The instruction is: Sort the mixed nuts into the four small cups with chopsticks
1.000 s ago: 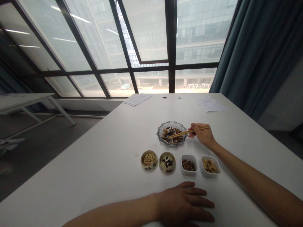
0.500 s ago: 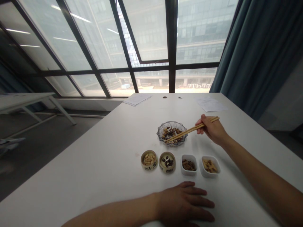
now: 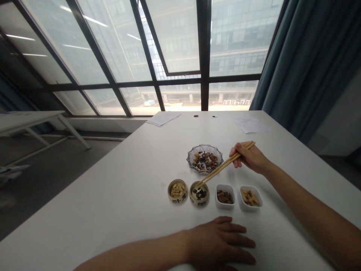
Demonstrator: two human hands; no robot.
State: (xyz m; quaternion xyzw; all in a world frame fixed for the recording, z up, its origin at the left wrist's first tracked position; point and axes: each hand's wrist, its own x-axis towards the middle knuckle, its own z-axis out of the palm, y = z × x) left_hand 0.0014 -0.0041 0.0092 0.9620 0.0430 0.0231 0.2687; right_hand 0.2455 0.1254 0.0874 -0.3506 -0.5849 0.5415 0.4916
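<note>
My right hand (image 3: 248,156) grips a pair of wooden chopsticks (image 3: 222,166), whose tips are at the round bowl of dark seeds (image 3: 199,203). Whether the tips pinch anything is too small to tell. Behind that bowl stands a scalloped glass dish (image 3: 190,165) with mixed dark and tan pieces. To the left sits a round bowl of peanuts (image 3: 177,200). On the right are a white square dish of brown pieces (image 3: 225,206) and another with yellowish pieces (image 3: 251,207). My left hand (image 3: 221,242) lies flat on the table with its fingers spread, holding nothing.
Papers lie on the white table (image 3: 126,180) at its far left (image 3: 163,119) and far right (image 3: 250,124). Beyond are large windows and a blue curtain (image 3: 293,67). A second white table (image 3: 31,118) stands at the left.
My right hand has shifted slightly left, and the chopstick tips have moved from the glass dish nearer to me, to the bowl of dark seeds. My left hand has stayed put.
</note>
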